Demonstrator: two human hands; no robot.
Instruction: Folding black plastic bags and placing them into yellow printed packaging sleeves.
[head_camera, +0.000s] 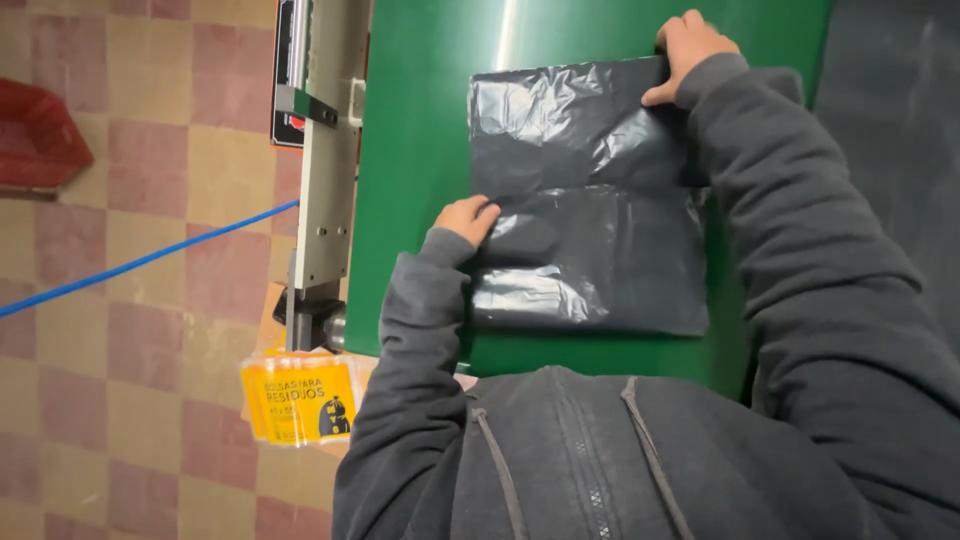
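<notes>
Right hand (690, 45) fingers partly cropped.

Glossy, crinkled dark grey plastic film bag (585, 230) is lying on a smooth, slightly shiny green tabletop (420, 120) beside a matt grey metal machine bar (325, 190).

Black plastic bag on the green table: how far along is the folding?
The black bag lies flat on the green table, with one crease across its middle. In hand: the left hand presses its left edge at that crease, and the right hand grips the far corner. Left: it is wide and wrinkled; yellow packets wait beside the table.
</notes>
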